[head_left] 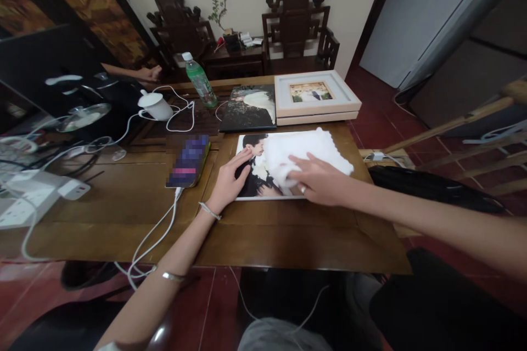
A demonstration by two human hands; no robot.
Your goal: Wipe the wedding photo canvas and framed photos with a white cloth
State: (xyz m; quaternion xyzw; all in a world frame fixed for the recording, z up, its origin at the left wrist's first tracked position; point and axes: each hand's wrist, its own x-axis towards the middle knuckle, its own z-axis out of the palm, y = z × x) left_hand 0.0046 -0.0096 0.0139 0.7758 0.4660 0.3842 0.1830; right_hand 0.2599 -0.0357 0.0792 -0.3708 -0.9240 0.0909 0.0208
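The left hand lies on the left part of a flat, white-edged rectangular photo panel, its fingers straight and close together, the thumb spread wide from them. The right hand rests over the panel's right part, fingers slightly apart and pressed on a fluffy white cloth, which is bunched near the fingertips; I cannot tell whether the thumb pinches it. The cloth covers the right part of the photo panel and reaches past its right side.

The panel lies flat on a brown wooden table, near the edge closest to the person. Just beyond it are a dark photo panel with a pale dress and, to the right of that, a pale wooden picture frame with a white mat. Left of the photo panel is a phone with a purplish, blurred screen, a white cable at its near end. Farther off, beyond the panel to the left, stand a green-labelled clear bottle and a white lidded cup.
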